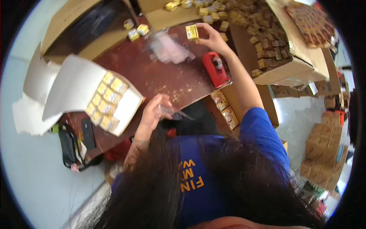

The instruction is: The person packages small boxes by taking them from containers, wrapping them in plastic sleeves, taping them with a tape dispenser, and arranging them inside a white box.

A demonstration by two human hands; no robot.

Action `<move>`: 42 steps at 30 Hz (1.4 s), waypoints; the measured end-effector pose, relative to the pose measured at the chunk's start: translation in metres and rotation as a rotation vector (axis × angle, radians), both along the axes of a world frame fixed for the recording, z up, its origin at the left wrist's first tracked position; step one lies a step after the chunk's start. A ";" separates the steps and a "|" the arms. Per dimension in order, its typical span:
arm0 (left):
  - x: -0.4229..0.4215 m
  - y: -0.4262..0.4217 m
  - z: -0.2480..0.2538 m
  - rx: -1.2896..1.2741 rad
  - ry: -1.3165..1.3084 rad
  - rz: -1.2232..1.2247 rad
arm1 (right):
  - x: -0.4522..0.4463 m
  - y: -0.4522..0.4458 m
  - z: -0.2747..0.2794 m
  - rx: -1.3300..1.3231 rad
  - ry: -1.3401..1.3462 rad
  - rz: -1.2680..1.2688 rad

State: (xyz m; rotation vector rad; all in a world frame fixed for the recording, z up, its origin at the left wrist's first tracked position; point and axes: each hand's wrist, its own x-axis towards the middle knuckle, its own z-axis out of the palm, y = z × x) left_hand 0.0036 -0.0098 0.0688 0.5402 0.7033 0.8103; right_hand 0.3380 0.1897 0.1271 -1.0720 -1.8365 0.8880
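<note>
My right hand (213,39) pinches a small yellow box (191,33) between thumb and fingertips, above the far side of the dark red table (133,65). Close to that forearm, a red tape dispenser (216,70) lies on the table. Near the table's front edge, my left hand (153,112) is curled, blurred by motion, around what looks like a piece of clear plastic (166,110). Between the hands and farther back, a pile of clear plastic bags (169,49) lies on the tabletop. Left of my left hand, an open white carton (127,108) holds rows of small yellow boxes (108,95).
At the upper right, a large cardboard box (305,68) holds many small yellow boxes. Several loose ones (134,34) sit at the back. A black bag (70,147) and a dark phone-like slab (87,133) rest at left. Stacked cartons (320,152) stand right.
</note>
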 end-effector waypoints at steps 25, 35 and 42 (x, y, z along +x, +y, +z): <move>-0.009 -0.028 0.028 1.333 0.963 0.188 | -0.113 -0.197 -0.013 -0.670 0.310 0.464; -0.003 -0.035 0.012 0.960 0.799 0.447 | -0.120 -0.209 0.008 -0.386 0.593 0.317; -0.016 -0.018 0.001 0.029 -0.132 0.518 | -0.091 -0.200 0.011 -0.534 0.756 0.367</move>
